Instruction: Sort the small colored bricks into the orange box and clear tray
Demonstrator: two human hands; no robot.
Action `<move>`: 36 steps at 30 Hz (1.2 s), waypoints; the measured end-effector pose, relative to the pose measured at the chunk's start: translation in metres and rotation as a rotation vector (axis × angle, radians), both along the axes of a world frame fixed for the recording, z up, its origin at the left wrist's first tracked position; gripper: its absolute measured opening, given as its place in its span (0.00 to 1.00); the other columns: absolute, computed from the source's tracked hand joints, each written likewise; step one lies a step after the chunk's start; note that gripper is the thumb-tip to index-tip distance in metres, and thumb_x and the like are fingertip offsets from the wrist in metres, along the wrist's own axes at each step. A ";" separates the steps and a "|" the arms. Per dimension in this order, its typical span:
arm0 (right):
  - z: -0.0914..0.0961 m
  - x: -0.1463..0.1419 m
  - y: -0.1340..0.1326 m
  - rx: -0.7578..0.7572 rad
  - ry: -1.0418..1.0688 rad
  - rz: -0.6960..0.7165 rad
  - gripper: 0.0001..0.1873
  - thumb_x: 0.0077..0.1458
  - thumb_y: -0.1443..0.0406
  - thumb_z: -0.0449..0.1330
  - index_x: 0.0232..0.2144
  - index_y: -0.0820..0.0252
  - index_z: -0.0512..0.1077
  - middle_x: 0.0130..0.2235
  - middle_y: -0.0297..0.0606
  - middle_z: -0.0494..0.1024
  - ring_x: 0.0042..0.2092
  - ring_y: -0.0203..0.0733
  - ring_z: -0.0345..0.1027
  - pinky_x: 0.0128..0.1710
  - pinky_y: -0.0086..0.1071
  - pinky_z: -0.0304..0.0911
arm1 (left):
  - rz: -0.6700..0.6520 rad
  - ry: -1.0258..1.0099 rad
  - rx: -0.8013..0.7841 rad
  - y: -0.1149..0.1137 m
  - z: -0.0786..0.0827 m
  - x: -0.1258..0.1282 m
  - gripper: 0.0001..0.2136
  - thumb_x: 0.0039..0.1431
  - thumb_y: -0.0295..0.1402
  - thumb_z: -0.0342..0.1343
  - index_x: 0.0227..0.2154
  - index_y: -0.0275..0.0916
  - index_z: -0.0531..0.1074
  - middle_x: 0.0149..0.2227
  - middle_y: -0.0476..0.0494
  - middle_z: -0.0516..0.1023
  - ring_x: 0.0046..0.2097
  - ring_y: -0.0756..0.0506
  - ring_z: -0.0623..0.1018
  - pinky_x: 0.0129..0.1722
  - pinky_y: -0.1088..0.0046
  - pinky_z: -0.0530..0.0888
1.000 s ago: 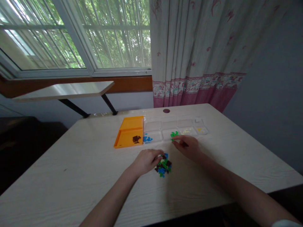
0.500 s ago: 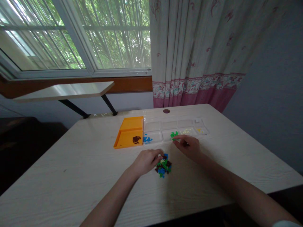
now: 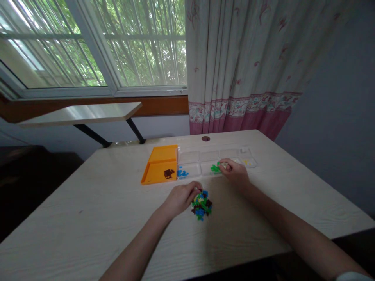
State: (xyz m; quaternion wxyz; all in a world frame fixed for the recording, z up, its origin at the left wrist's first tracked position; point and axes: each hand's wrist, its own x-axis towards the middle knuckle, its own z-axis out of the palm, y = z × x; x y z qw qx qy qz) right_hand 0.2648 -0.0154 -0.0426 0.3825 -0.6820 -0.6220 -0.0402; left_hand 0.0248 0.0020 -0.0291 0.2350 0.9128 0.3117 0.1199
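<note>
A mixed pile of small plastic pieces (image 3: 202,207) in blue, green, brown and pale yellow lies on the table. At its upper left edge is my left hand (image 3: 183,197), thumb and forefinger pinched together; a dark speck shows by the fingertips, too small to name. Farther off, my right hand (image 3: 236,171) hovers over the clear tray (image 3: 191,174), its fingers closed together beside the green pieces (image 3: 216,168). Whatever those fingers hold is hidden. My right hand covers most of the pale pieces in that tray. Blue pieces (image 3: 183,172) occupy the tray's left compartment.
An orange case (image 3: 155,169), opened flat, joins the tray's left side and holds brown pieces (image 3: 169,173). Yellow pieces (image 3: 246,162) sit in the tray's right end. A raised shelf (image 3: 88,111) stands at the table's back left, and a curtain (image 3: 234,78) hangs behind.
My right hand has shifted slightly right and away from me, from the green pieces toward the pale ones, its fingers drawn closer together. My left hand has barely moved at the pile.
</note>
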 end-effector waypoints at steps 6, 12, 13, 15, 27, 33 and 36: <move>0.004 -0.009 -0.008 -0.031 -0.063 0.115 0.14 0.51 0.60 0.54 0.37 0.58 0.74 0.18 0.30 0.69 0.20 0.32 0.60 0.24 0.24 0.54 | 0.024 -0.018 0.030 -0.002 0.005 0.001 0.11 0.61 0.35 0.40 0.39 0.40 0.66 0.30 0.48 0.75 0.31 0.49 0.74 0.30 0.77 0.66; 0.006 -0.036 -0.024 -0.169 -0.171 0.543 0.10 0.51 0.61 0.57 0.36 0.56 0.74 0.19 0.30 0.72 0.21 0.32 0.63 0.25 0.25 0.55 | 0.050 -0.025 0.073 -0.002 0.001 0.002 0.11 0.61 0.36 0.41 0.40 0.40 0.66 0.29 0.48 0.76 0.31 0.48 0.75 0.29 0.76 0.66; 0.006 -0.039 -0.025 -0.170 -0.173 0.566 0.10 0.51 0.61 0.57 0.36 0.56 0.74 0.19 0.30 0.72 0.21 0.32 0.64 0.25 0.25 0.55 | 0.052 -0.024 0.077 -0.002 0.001 0.002 0.11 0.61 0.36 0.41 0.39 0.40 0.66 0.29 0.48 0.76 0.31 0.48 0.75 0.29 0.76 0.66; 0.006 -0.043 -0.027 -0.172 -0.175 0.586 0.10 0.51 0.61 0.57 0.36 0.56 0.74 0.19 0.30 0.72 0.21 0.33 0.64 0.25 0.25 0.55 | 0.053 -0.023 0.078 -0.002 0.001 0.002 0.11 0.61 0.36 0.41 0.39 0.40 0.67 0.28 0.48 0.76 0.31 0.48 0.75 0.29 0.76 0.66; 0.005 -0.042 -0.026 -0.089 -0.161 0.552 0.10 0.52 0.60 0.55 0.33 0.58 0.74 0.17 0.29 0.70 0.20 0.30 0.61 0.24 0.24 0.53 | 0.074 -0.158 0.022 0.000 -0.007 0.001 0.12 0.58 0.36 0.44 0.41 0.38 0.67 0.18 0.54 0.66 0.21 0.52 0.67 0.22 0.79 0.60; 0.006 -0.043 -0.026 -0.123 -0.131 0.551 0.10 0.52 0.60 0.56 0.33 0.58 0.73 0.17 0.29 0.70 0.19 0.30 0.61 0.23 0.23 0.52 | 0.091 -0.264 -0.049 -0.001 -0.009 0.004 0.11 0.58 0.36 0.46 0.39 0.38 0.67 0.17 0.56 0.62 0.20 0.53 0.64 0.21 0.80 0.59; 0.007 -0.040 -0.026 -0.186 -0.130 0.549 0.09 0.52 0.62 0.56 0.35 0.57 0.73 0.19 0.29 0.71 0.20 0.30 0.61 0.23 0.24 0.53 | 0.126 -0.335 -0.036 -0.001 -0.009 0.003 0.10 0.58 0.36 0.46 0.38 0.38 0.67 0.17 0.57 0.60 0.20 0.54 0.63 0.22 0.81 0.59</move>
